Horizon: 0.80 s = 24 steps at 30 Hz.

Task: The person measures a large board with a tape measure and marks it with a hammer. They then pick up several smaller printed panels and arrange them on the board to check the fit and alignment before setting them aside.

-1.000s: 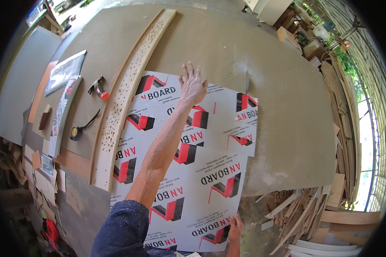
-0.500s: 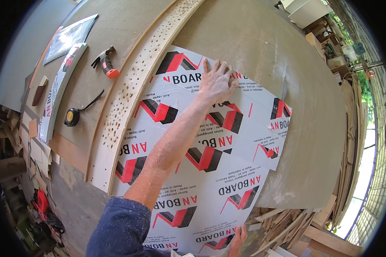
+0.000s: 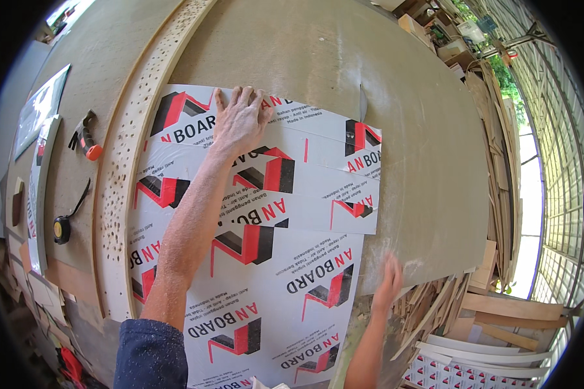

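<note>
A large white board [image 3: 266, 243] with red and black printed shapes lies on the dusty tabletop [image 3: 435, 188], its left side along a long wooden strip full of small holes [image 3: 120, 155]. My left hand [image 3: 239, 126] rests palm down near the board's far edge, fingers spread, fingertips at that edge. Off the board's right side is my right hand [image 3: 387, 283], slightly blurred, its fingers stretched out and nothing in them. A thin curved metal blade [image 3: 363, 104] stands up from the tabletop just past the board's far right corner.
Left of the strip lie a hammer [image 3: 85, 136], a tape measure [image 3: 62, 229], a narrow board strip [image 3: 41, 194] and a small wood block [image 3: 17, 193]. Wood offcuts [image 3: 428, 314] are heaped beyond the table's near right edge. Long planks [image 3: 496, 175] stand at the right.
My right hand has come forward from beside the board's near right edge and is now apart from it. My left hand keeps its place on the board; the view has shifted right.
</note>
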Available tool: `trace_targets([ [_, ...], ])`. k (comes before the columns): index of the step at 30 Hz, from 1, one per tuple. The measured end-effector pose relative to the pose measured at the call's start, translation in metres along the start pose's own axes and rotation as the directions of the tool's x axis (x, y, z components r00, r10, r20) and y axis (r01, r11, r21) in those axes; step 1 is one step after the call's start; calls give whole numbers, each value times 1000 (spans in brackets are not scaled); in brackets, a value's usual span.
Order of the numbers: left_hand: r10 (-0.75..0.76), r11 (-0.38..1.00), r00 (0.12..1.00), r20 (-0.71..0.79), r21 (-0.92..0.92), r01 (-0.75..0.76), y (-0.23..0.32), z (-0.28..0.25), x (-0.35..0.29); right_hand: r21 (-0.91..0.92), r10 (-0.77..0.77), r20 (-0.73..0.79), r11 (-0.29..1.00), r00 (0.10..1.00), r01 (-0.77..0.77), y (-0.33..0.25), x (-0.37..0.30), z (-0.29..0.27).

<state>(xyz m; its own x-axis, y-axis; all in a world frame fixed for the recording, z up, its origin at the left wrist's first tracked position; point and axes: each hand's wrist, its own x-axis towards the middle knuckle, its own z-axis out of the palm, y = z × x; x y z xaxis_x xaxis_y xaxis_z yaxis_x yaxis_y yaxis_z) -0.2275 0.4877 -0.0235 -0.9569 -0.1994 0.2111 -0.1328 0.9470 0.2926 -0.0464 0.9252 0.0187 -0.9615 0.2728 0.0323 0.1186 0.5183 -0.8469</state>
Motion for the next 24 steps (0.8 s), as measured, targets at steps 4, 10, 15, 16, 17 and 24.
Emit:
trace_targets([
  [4, -8, 1000, 1000, 5, -4, 8, 4, 3, 2, -62, -2, 17, 998, 1000, 4, 23, 79, 60],
  [10, -20, 1000, 999, 25, -15, 21, -2, 1, 3, -148, -105, -68, 984, 992, 94, 32, 85, 84],
  [15, -12, 1000, 1000, 13, -20, 12, -4, 7, 2, 81, 141, 242, 983, 960, -165, 55, 122, 52],
  [16, -22, 999, 1000, 10, -32, 22, -8, 9, 0, 89, 139, 267, 982, 954, -169, 33, 133, 58],
  [17, -22, 999, 1000, -8, -35, 22, -8, 7, -2, 92, 137, 284, 981, 949, -169, 17, 142, 64],
  [24, -4, 997, 998, -56, -73, 0, 4, 4, 4, 91, -22, 131, 996, 991, 10, 29, 181, 103],
])
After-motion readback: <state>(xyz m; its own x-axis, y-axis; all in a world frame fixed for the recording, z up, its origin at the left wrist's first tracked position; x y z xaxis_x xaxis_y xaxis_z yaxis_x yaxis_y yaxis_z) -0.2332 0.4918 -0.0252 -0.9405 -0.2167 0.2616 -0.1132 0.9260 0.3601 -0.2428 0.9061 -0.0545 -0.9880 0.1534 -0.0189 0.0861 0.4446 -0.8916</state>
